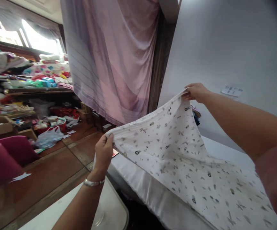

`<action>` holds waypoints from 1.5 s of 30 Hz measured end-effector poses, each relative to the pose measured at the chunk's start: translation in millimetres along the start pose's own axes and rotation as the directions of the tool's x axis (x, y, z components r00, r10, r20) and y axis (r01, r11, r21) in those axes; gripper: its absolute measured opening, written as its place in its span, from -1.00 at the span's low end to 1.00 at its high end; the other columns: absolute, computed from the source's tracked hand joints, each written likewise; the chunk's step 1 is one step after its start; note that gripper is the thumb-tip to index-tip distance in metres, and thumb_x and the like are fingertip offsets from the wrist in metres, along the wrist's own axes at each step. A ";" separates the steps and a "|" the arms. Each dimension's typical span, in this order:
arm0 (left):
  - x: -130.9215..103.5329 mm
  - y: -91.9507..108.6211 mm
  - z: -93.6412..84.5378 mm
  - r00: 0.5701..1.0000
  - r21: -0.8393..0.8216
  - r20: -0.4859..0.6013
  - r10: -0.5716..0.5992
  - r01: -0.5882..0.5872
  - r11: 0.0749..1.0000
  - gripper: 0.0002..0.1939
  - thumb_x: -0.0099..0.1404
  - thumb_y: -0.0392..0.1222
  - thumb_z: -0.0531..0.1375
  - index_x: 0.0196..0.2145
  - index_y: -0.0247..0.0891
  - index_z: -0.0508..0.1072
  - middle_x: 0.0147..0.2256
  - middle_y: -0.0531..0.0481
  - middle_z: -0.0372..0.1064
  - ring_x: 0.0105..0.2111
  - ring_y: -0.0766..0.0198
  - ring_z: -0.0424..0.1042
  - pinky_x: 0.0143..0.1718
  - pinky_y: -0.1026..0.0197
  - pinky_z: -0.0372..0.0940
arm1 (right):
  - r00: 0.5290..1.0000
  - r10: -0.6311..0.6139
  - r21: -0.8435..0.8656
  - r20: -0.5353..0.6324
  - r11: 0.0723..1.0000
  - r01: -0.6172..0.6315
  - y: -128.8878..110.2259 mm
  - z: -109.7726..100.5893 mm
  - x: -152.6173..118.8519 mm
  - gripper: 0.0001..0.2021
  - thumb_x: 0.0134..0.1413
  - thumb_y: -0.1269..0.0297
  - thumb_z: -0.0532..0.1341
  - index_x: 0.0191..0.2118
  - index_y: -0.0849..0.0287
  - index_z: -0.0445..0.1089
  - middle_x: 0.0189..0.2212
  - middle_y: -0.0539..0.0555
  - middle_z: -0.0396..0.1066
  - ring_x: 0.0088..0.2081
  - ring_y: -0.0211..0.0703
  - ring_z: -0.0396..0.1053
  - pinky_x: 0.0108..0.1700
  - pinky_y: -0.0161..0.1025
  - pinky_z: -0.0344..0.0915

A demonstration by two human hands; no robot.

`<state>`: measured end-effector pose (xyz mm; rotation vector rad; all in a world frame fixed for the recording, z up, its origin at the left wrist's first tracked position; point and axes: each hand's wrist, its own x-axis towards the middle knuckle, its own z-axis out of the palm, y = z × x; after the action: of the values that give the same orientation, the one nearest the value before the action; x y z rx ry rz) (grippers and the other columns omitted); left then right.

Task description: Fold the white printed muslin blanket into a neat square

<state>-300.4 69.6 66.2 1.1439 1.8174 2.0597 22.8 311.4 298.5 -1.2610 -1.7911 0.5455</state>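
A white cloth [162, 143] with small printed motifs is stretched between my two hands, its far edge lifted. My left hand [104, 150], with a silver bracelet at the wrist, pinches the left corner between thumb and fingers. Higher up and to the right, my right hand [196, 92] grips the other end of that edge. The near part of the cloth lies spread over a table with a white satin cover [150, 188]. Part of the right hand's grip is hidden by the hand itself.
A pink and lilac curtain [114, 57] hangs beyond the cloth. A white box or bench [111, 204] stands at the lower left. A magenta roll [1, 159], a plastic bag [49, 137] and piled clutter [49, 72] fill the left side. A paper label [231, 90] is on the pale wall.
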 end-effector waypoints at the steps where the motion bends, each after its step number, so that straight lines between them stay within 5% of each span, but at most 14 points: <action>1: 6.3 -0.1 4.0 1.000 0.014 -0.022 0.005 -0.005 1.000 -0.68 0.17 0.02 0.09 -0.33 -0.30 0.44 -0.45 0.06 0.35 -0.46 0.33 0.27 -0.43 0.35 0.17 | 1.000 0.019 0.091 -0.007 0.996 -0.018 -3.0 6.7 4.8 -0.77 0.15 0.38 0.08 -0.07 0.23 0.28 -0.46 0.12 0.42 -0.43 -0.17 0.44 -0.43 -0.24 0.39; 4: 19.6 -4.5 17.6 0.999 0.058 -0.053 0.008 -0.005 0.998 -0.69 0.18 0.01 0.07 -0.37 -0.30 0.42 -0.49 0.09 0.30 -0.48 0.35 0.24 -0.45 0.36 0.16 | 0.998 0.056 0.308 -0.042 0.951 -0.040 -5.4 29.0 21.4 -0.74 0.18 0.41 0.02 -0.01 0.22 0.22 -0.41 0.12 0.43 -0.39 -0.22 0.45 -0.40 -0.29 0.40; 8: 27.6 -23.2 36.3 0.997 0.088 -0.047 -0.061 0.065 0.994 -0.70 0.18 0.00 0.06 -0.35 -0.30 0.42 -0.54 0.11 0.27 -0.55 0.38 0.20 -0.51 0.35 0.13 | 0.997 0.063 0.361 -0.039 0.932 -0.045 11.3 65.3 47.3 -0.73 0.15 0.42 0.06 -0.02 0.21 0.24 -0.38 0.11 0.43 -0.39 -0.27 0.43 -0.41 -0.34 0.38; 15: 41.6 -78.1 51.8 0.994 0.335 -0.060 -0.094 0.109 0.936 -0.69 0.20 -0.03 0.02 -0.36 -0.30 0.43 -0.55 0.05 0.31 -0.51 0.30 0.25 -0.45 0.31 0.14 | 0.991 0.122 0.307 0.055 0.942 -0.133 70.9 139.0 74.5 -0.70 0.12 0.47 0.03 -0.02 0.25 0.26 -0.27 0.16 0.44 -0.35 -0.26 0.41 -0.46 -0.38 0.35; 23: 33.8 -114.6 76.2 0.984 0.674 -0.093 -0.155 0.176 0.718 -0.72 0.27 -0.09 -0.01 -0.52 -0.24 0.31 -0.56 0.04 0.29 -0.53 0.30 0.21 -0.51 0.29 -0.02 | 0.992 0.108 0.210 0.061 0.970 -0.119 148.1 202.1 97.2 -0.62 0.07 0.45 0.01 0.02 0.21 0.29 -0.15 0.17 0.42 -0.24 -0.18 0.40 -0.31 -0.25 0.40; 29: 20.6 -130.5 102.0 0.973 0.732 -0.129 -0.190 0.223 0.643 -0.75 0.31 -0.11 -0.02 -0.43 -0.22 0.35 -0.48 0.00 0.35 -0.48 0.26 0.25 -0.49 0.28 -0.04 | 0.971 0.077 0.147 0.224 0.983 -0.112 202.5 243.5 55.1 -0.39 0.05 0.27 0.13 0.24 0.08 0.02 0.06 0.15 0.30 -0.07 -0.15 0.36 -0.16 -0.21 0.38; 32: 17.6 -138.1 106.7 0.972 0.747 -0.142 -0.186 0.228 0.625 -0.75 0.33 -0.11 -0.03 -0.40 -0.22 0.36 -0.44 -0.02 0.37 -0.45 0.25 0.27 -0.48 0.27 -0.05 | 0.925 0.007 -0.009 0.380 1.000 -0.004 221.5 262.0 20.6 -0.55 0.05 0.31 0.13 0.10 0.20 0.27 -0.05 0.16 0.40 -0.15 -0.17 0.39 -0.12 -0.24 0.33; 37: 15.9 -145.3 107.0 0.975 0.717 -0.163 -0.150 0.222 0.660 -0.75 0.34 -0.13 -0.03 -0.41 -0.24 0.35 -0.46 -0.01 0.36 -0.47 0.28 0.25 -0.47 0.27 -0.03 | 0.875 -0.069 -0.143 0.479 0.977 0.155 218.2 285.1 -7.3 -0.75 0.03 0.36 0.10 -0.24 0.18 0.51 -0.25 0.06 0.50 -0.18 -0.14 0.39 -0.07 -0.25 0.26; 45: 12.1 -145.4 106.2 0.970 0.714 -0.190 -0.150 0.242 0.657 -0.77 0.33 -0.16 -0.01 -0.36 -0.24 0.39 -0.47 -0.03 0.38 -0.47 0.24 0.30 -0.47 0.26 -0.01 | 0.792 -0.120 -0.326 0.598 0.867 0.377 184.1 328.1 -12.2 -0.67 0.04 0.42 0.06 -0.12 0.12 0.48 -0.09 0.07 0.43 -0.08 -0.14 0.34 -0.06 -0.31 0.20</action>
<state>-293.1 194.7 -63.7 0.8893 2.8172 1.2766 -150.5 411.9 -20.2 -1.1753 -2.6612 0.3939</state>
